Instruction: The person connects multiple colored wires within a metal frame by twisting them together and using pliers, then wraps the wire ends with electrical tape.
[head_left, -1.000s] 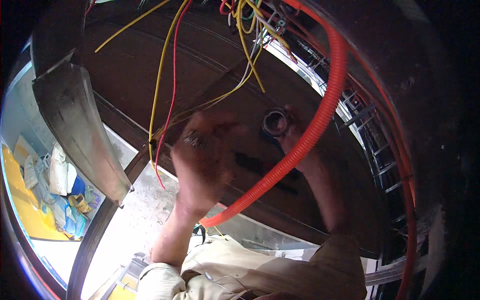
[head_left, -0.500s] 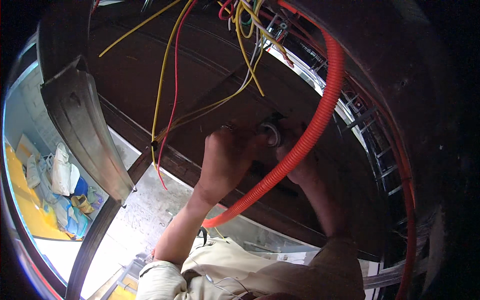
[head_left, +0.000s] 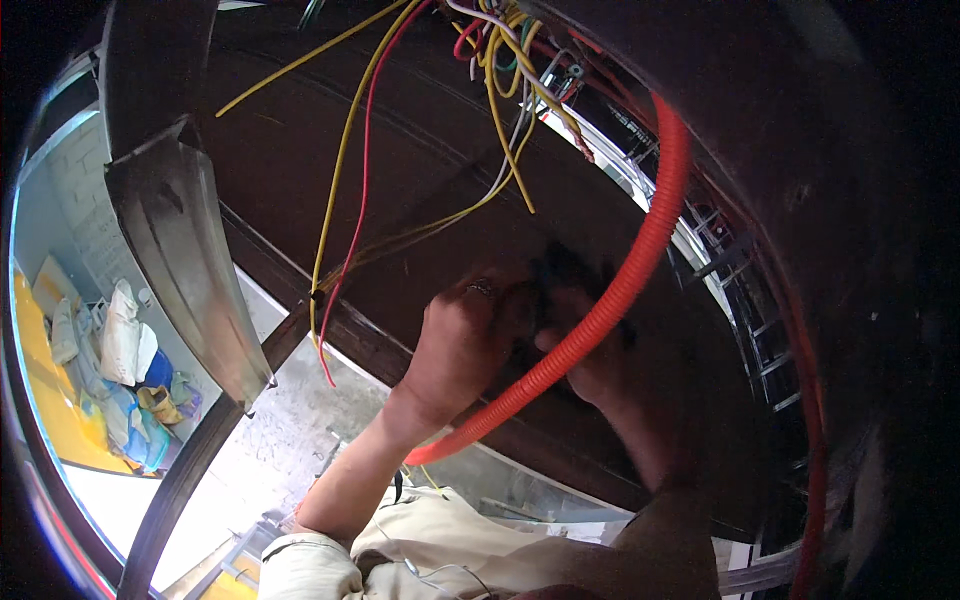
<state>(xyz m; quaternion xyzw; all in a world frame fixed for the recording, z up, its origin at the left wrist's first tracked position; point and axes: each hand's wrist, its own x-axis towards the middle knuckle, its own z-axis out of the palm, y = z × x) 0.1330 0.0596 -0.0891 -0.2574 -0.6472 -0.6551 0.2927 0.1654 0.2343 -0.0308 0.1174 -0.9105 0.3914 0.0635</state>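
Observation:
My left hand is closed in front of the dark brown panel. Its fingertips are lost in shadow, and what they grip cannot be made out. Close beside it, my right hand has curled fingers around something dark and blurred, also deep in shadow. An orange corrugated conduit curves across the view and passes in front of my right hand, hiding part of it.
Loose yellow wires, a red wire and a bundle of wire ends hang above. At left is a bent metal strip. Bags and cloths lie on a yellow surface beyond. Ladder-like metal frames line the right.
The curved metallic piece between my hands no longer shows. My hands have shifted slightly lower in view and draw closer together; the whole scene has moved a little to the right.

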